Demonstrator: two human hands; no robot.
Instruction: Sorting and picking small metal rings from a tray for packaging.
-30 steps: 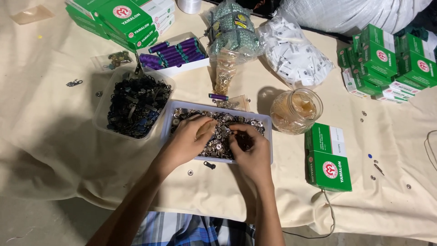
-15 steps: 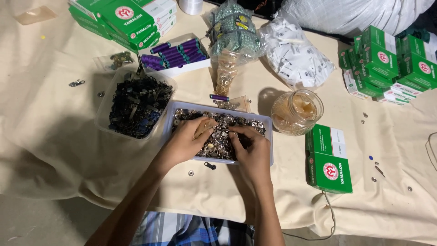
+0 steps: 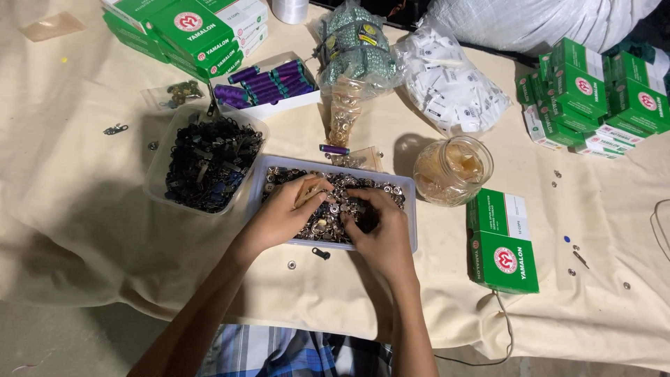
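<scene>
Head view — snaps (image 3: 328,209) under fingers (image 3: 317,192)

- both hands are in a shallow tray (image 3: 412,222) of small silver metal fasteners (image 3: 335,209) near the cloth-covered table's (image 3: 84,230) front edge.
- left hand (image 3: 286,213) lies over the fasteners, fingers curled.
- right hand (image 3: 377,227) digs in beside it, perhaps pinching a piece.
- a tub of black clips (image 3: 209,164) is just left of the tray; a glass jar (image 3: 452,169) just right.
</scene>
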